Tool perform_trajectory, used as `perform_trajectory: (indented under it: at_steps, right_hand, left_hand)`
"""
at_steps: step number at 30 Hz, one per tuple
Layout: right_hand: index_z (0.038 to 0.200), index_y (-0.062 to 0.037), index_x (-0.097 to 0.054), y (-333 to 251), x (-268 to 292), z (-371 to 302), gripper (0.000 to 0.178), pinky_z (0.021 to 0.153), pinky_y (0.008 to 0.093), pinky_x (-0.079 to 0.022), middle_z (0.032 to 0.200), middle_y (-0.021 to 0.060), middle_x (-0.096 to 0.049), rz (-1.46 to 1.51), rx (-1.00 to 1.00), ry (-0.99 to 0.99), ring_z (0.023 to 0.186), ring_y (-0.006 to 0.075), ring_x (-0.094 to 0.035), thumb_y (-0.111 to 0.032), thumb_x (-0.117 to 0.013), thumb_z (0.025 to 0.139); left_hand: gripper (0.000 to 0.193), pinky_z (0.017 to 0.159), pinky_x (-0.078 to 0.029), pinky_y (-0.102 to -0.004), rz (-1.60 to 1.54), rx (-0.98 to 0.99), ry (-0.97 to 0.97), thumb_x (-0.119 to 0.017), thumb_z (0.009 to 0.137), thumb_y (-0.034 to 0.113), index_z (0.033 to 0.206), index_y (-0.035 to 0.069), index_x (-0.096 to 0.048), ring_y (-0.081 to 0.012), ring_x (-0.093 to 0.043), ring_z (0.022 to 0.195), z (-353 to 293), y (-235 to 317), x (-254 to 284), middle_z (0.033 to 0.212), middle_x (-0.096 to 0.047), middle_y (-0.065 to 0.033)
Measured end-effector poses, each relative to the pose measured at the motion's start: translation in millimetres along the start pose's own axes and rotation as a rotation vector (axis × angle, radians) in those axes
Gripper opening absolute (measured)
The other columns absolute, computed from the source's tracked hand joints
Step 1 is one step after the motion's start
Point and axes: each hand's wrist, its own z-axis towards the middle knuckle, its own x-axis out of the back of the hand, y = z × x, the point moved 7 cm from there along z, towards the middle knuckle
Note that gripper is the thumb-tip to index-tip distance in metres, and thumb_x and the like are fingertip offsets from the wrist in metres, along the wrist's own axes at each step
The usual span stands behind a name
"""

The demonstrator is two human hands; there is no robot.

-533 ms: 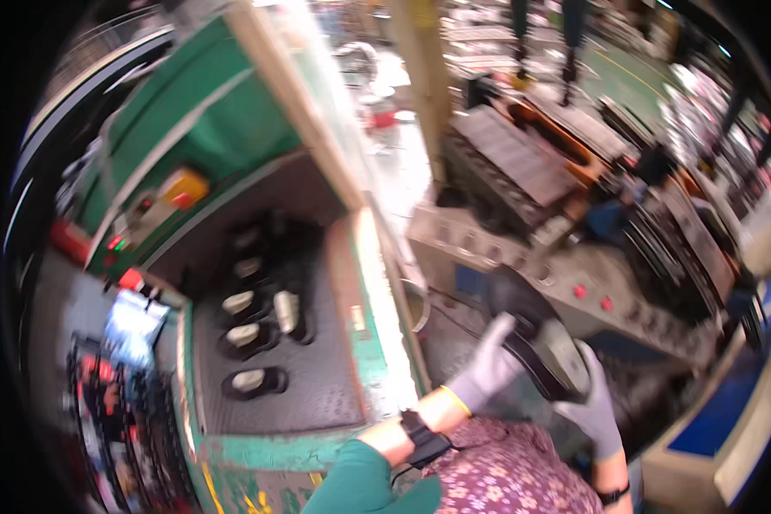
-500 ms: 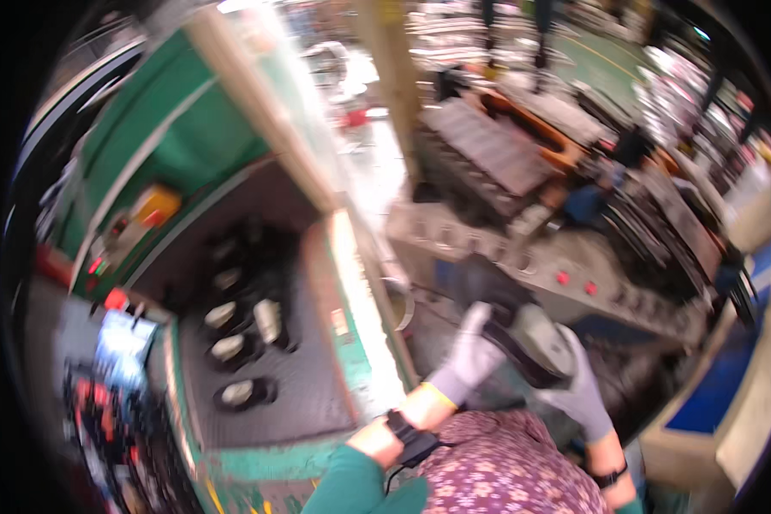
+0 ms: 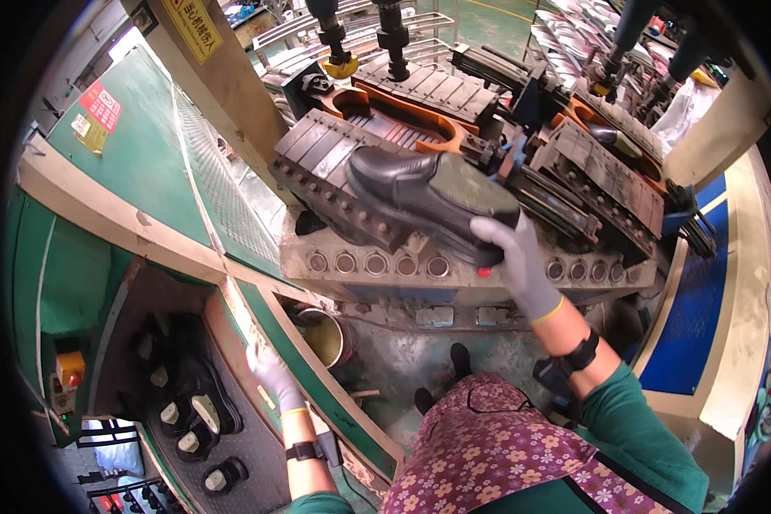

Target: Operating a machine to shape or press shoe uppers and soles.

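Note:
A black slip-on shoe (image 3: 394,190) is in my right hand (image 3: 522,265), gripped at the heel end, with its toe pointing left. A flat grey-green piece (image 3: 474,188) fills its opening. The shoe hangs in front of the press machine's slotted metal block (image 3: 313,141), and I cannot tell whether they touch. My left hand (image 3: 274,381), in a pale glove, rests at the green and cream frame edge of the conveyor booth, fingers stretched out and holding nothing visible. Several black shoes (image 3: 201,415) with pale tops stand on the dark conveyor belt (image 3: 253,467) to its left.
The press has orange moulds (image 3: 394,116), hanging blue cylinders (image 3: 394,38) and a row of round buttons (image 3: 375,263). A bucket (image 3: 321,336) stands on the floor between the booth and press. At right is a cream and blue panel (image 3: 698,300).
My view has turned toward the press. Both hands were at the shoe; now my left hand has let go and moved left to the booth frame, while my right holds the shoe farther forward.

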Motion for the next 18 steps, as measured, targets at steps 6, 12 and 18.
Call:
perform_trajectory:
  at_steps: [6, 12, 18]
  right_hand:
    - [0.106, -0.0031, -0.063, 51.6, 29.8, 151.1, 0.034, 0.081, 0.0281, -0.051, 0.092, 0.0038, -0.066, 0.07, -0.152, 0.081, 0.087, 0.0143, -0.062, -0.012, -0.077, 0.075]
    - [0.093, -0.0036, -0.065, 81.4, 23.1, 245.0, 0.026, 0.061, 0.0269, -0.052, 0.082, 0.0045, -0.065, 0.057, -0.188, 0.097, 0.063, 0.0145, -0.061, -0.013, -0.079, 0.073]
    - [0.099, -0.0031, -0.062, 119.8, 8.1, 297.0, 0.03, 0.058, 0.0271, -0.054, 0.079, 0.0052, -0.065, 0.037, -0.159, 0.053, 0.063, 0.015, -0.063, -0.013, -0.077, 0.075]
  left_hand:
    - [0.049, 0.112, -0.034, -0.0445, 1.065, -0.056, 0.184, -0.061, 0.09, 0.026, 0.132, 0.002, -0.054, -0.0352, -0.044, 0.134, -21.8, -42.4, 43.6, 0.142, -0.049, -0.0204]
    - [0.048, 0.112, -0.034, -0.0454, 1.07, -0.052, 0.203, -0.06, 0.089, 0.024, 0.132, 0.003, -0.054, -0.0358, -0.044, 0.133, -18.0, -39.5, 35.9, 0.142, -0.049, -0.0209]
    - [0.047, 0.112, -0.034, -0.0441, 1.102, -0.084, 0.215, -0.06, 0.089, 0.019, 0.132, 0.003, -0.053, -0.0358, -0.046, 0.131, -20.8, -32.9, 32.3, 0.14, -0.05, -0.0207]
